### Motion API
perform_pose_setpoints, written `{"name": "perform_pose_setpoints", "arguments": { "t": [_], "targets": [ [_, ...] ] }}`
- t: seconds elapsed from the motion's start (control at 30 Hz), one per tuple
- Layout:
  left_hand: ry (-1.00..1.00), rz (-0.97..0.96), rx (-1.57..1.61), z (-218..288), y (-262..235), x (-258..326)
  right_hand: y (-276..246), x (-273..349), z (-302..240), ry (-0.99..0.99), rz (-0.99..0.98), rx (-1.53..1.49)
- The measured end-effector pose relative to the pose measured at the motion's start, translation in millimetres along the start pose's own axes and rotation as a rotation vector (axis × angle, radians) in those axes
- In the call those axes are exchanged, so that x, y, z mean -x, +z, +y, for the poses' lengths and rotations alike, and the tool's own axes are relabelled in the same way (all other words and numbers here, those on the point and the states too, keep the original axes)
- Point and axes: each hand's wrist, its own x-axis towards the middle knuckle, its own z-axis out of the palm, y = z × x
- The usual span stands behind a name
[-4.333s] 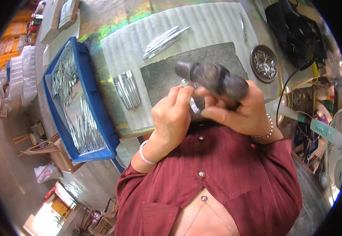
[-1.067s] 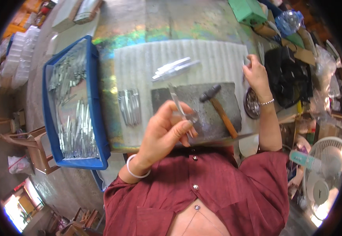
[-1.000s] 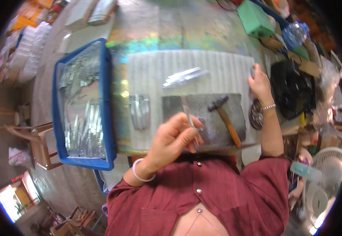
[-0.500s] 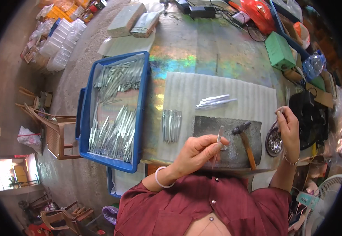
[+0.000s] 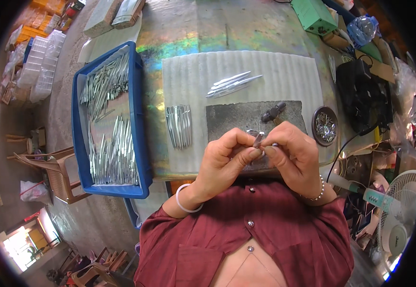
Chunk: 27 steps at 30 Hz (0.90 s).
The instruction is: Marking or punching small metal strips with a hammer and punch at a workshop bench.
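Chair [image 5: 58, 174]: brown, on the floor at far left, toward 9 o'clock from the meeting fingertips, with 12 pointing away from the person.
Blue tray [image 5: 140, 124]: at 9 o'clock, lined in white, holding two heaps of slim metal strips [image 5: 114, 153], one in its farther half and one in its nearer half.
Foam sheet [image 5: 184, 76]: white and ribbed, spread on the table from 9 round past 12 to about 2 o'clock, under the slab.
Neat row [image 5: 178, 126]: metal strips side by side on the foam at 9 o'clock, between the tray and the left hand.
Left hand [image 5: 220, 160]: thumb and forefinger pinch a metal piece; a white bangle [image 5: 181, 201] circles the wrist.
Loose pile [image 5: 232, 84]: several pale strips at 11 o'clock on the foam, just beyond the slab, their tips pointing toward 2.
Dark slab [image 5: 224, 115]: flat on the foam, reaching from 10 to 2 o'clock, partly hidden by the hands.
Metal piece [image 5: 259, 138]: at the clock's centre, in the left fingertips near the slab's near edge, its lower part hidden.
Hammer [image 5: 271, 114]: head lying on the slab at 1 o'clock, handle mostly covered by the right hand.
Right hand [image 5: 296, 155]: thumb and forefinger pinch a small shiny bit [image 5: 275, 144] just beside the metal piece; whether they join, I cannot tell.
Round dish [image 5: 314, 126]: toward 3 o'clock, full of small shiny scraps [image 5: 325, 128].
Black bag [image 5: 361, 93]: at 2 o'clock, beyond the dish.
Fan [image 5: 398, 239]: at 4 o'clock, far right.
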Motion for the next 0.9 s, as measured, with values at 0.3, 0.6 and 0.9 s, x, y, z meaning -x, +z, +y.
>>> {"name": "perform_pose_setpoints", "arguments": {
  "t": [0.3, 0.6, 0.9],
  "targets": [
    [0.092, -0.048, -0.129, 0.3, 2.8, 2.0, 3.0, 3.9, -2.6, -0.104, 0.116, 0.166],
    [0.106, -0.072, -0.096, -3.0, 0.3, 2.1, 2.1, 2.3, -2.1, -0.159, 0.106, 0.164],
    [0.120, -0.066, -0.107, -2.2, 1.8, 1.4, -0.4, -0.6, -3.0, -0.204, 0.094, 0.186]
  ]
}}
